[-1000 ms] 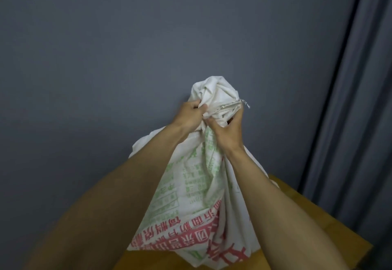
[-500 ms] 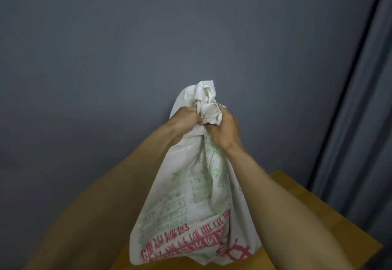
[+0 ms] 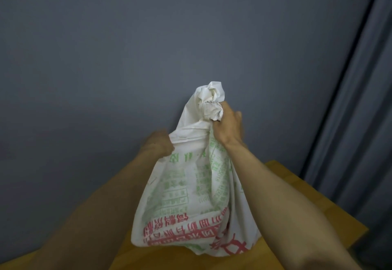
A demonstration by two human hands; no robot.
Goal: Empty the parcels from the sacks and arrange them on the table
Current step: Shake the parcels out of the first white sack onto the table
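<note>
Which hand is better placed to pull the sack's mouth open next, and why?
Likely left: the left hand grips a loose fold of the sack, while the right hand holds its bunched top.

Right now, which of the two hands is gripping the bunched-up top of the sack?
The right hand, the higher one, grips the crumpled neck of the sack. The left hand holds looser cloth lower down, at the sack's side.

Obstacle: sack (image 3: 191,195), upright mid-table, gathered top raised. Free: air above it; open strip of table (image 3: 297,186) right of sack. Bounds: wall (image 3: 148,47) close behind; curtain (image 3: 360,121) hanging at far right.
</note>
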